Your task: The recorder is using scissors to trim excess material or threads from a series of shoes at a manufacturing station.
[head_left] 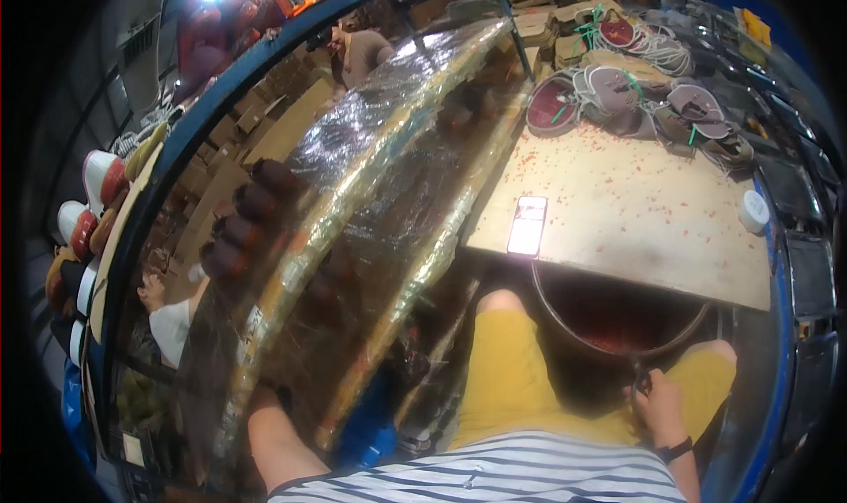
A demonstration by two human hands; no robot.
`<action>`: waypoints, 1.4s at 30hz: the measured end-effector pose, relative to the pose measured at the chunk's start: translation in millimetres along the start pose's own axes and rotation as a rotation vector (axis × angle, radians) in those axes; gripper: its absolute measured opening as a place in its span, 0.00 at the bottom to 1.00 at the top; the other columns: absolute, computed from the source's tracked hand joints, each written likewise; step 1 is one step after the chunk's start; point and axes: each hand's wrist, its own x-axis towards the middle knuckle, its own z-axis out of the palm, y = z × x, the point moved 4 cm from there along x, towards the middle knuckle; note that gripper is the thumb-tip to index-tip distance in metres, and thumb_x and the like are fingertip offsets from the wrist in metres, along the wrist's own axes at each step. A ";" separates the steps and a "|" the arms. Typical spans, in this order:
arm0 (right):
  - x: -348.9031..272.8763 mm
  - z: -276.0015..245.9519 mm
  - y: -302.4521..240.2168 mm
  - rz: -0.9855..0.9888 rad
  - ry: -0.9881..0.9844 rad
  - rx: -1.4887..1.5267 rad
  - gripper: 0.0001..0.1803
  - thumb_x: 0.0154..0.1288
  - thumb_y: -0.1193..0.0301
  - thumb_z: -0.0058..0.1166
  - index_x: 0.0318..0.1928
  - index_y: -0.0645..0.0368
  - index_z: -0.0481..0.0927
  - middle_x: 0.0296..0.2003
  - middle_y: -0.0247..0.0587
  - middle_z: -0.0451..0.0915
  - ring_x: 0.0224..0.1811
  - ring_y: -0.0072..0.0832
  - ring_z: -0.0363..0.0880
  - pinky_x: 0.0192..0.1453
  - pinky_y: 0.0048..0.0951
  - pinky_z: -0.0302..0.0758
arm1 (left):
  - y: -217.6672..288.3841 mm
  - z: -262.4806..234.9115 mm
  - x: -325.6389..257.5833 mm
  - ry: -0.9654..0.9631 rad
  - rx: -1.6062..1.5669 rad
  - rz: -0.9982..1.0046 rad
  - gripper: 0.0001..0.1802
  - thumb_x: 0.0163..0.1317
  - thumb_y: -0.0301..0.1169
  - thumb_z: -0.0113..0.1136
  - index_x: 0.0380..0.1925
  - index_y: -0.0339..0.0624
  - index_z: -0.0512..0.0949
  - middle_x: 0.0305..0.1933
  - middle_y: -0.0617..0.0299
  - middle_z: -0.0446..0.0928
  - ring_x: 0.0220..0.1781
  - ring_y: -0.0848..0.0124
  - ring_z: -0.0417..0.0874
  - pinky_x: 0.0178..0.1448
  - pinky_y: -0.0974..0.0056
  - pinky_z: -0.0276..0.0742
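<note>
My right hand [662,406] is closed around a dark tool with a looped handle [640,381], held beside my right knee. The tool's upper end meets the near rim of a round dark basin [582,334], which sits under the table edge with reddish bits in it. My left forearm [282,441] reaches left towards a rack shelf wrapped in clear film [388,172]. In dark shadow there, my left hand [265,395] barely shows and its fingers cannot be made out.
On the wooden table [609,212], strewn with reddish crumbs, lie a lit phone [528,225], a white round lid [754,210] and several laced shoe uppers [618,93]. Shoes [104,178] line a rack at left. Other people [360,55] are beyond the film-wrapped shelves.
</note>
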 end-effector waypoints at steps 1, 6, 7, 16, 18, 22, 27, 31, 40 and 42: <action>0.7 -2.3 -0.9 0.015 0.024 -0.010 0.24 0.46 0.54 0.74 0.27 0.59 0.74 0.19 0.44 0.78 0.23 0.45 0.79 0.29 0.39 0.73 | 2.4 22.5 1.4 -0.030 -0.002 -0.032 0.19 0.70 0.40 0.49 0.49 0.37 0.78 0.52 0.44 0.79 0.58 0.50 0.77 0.61 0.51 0.71; -5.4 -12.8 15.5 0.048 0.033 -0.105 0.26 0.47 0.50 0.72 0.28 0.59 0.76 0.20 0.46 0.79 0.24 0.47 0.80 0.30 0.41 0.74 | 17.9 56.9 23.3 -0.178 0.015 -0.158 0.18 0.70 0.39 0.49 0.50 0.37 0.77 0.52 0.44 0.78 0.59 0.49 0.76 0.62 0.52 0.71; -8.2 -16.1 16.9 0.074 0.057 -0.107 0.26 0.47 0.50 0.72 0.28 0.59 0.76 0.20 0.46 0.79 0.24 0.47 0.80 0.30 0.41 0.74 | 22.0 59.7 31.7 -0.208 0.018 -0.176 0.18 0.70 0.38 0.49 0.50 0.37 0.77 0.52 0.44 0.78 0.59 0.49 0.76 0.62 0.52 0.71; -1.6 -72.0 32.7 0.162 0.265 -0.134 0.16 0.52 0.61 0.68 0.36 0.57 0.79 0.28 0.48 0.81 0.34 0.49 0.81 0.38 0.45 0.77 | 349.9 -100.1 171.9 0.084 -0.774 0.203 0.08 0.55 0.24 0.58 0.37 0.38 0.78 0.40 0.48 0.78 0.46 0.48 0.77 0.52 0.48 0.71; -6.3 -100.1 27.7 0.213 0.274 -0.128 0.15 0.53 0.66 0.66 0.38 0.57 0.77 0.30 0.48 0.81 0.37 0.49 0.81 0.41 0.46 0.76 | 422.6 -110.8 168.6 0.031 -1.048 0.352 0.09 0.55 0.23 0.58 0.37 0.40 0.78 0.39 0.50 0.78 0.45 0.49 0.76 0.52 0.49 0.70; -32.3 -129.2 77.8 0.416 0.319 -0.183 0.10 0.53 0.73 0.60 0.36 0.57 0.75 0.31 0.49 0.81 0.38 0.49 0.81 0.42 0.46 0.76 | 540.8 -103.1 141.8 -0.135 -1.158 0.698 0.15 0.49 0.20 0.56 0.40 0.40 0.79 0.44 0.50 0.79 0.51 0.50 0.75 0.57 0.51 0.70; -128.1 -189.5 178.5 0.577 0.620 -0.278 0.07 0.52 0.78 0.55 0.34 0.57 0.75 0.31 0.50 0.80 0.38 0.51 0.80 0.42 0.47 0.75 | 603.9 -89.3 96.6 -0.241 -1.021 1.032 0.15 0.46 0.21 0.56 0.37 0.39 0.81 0.40 0.50 0.81 0.48 0.50 0.78 0.56 0.48 0.70; -262.4 -239.2 248.6 1.062 0.812 -0.550 0.12 0.57 0.80 0.49 0.42 0.58 0.79 0.40 0.55 0.82 0.44 0.52 0.81 0.49 0.47 0.78 | 603.1 -90.7 97.1 -0.277 -1.041 0.919 0.16 0.44 0.21 0.57 0.37 0.38 0.82 0.38 0.48 0.81 0.47 0.50 0.79 0.55 0.51 0.72; -507.5 -284.7 313.5 1.708 1.068 -0.404 0.20 0.61 0.70 0.60 0.54 0.62 0.76 0.50 0.59 0.79 0.57 0.50 0.77 0.59 0.46 0.75 | 610.6 -117.0 111.1 -0.708 -0.658 1.057 0.22 0.60 0.32 0.50 0.53 0.36 0.78 0.51 0.39 0.79 0.56 0.46 0.79 0.63 0.52 0.72; -506.2 -290.9 319.9 1.673 1.040 -0.336 0.24 0.61 0.69 0.62 0.57 0.61 0.74 0.53 0.56 0.79 0.58 0.50 0.76 0.61 0.45 0.74 | 610.5 -113.8 112.3 -0.837 -0.656 1.043 0.23 0.62 0.33 0.49 0.53 0.31 0.77 0.51 0.37 0.79 0.57 0.45 0.78 0.63 0.53 0.72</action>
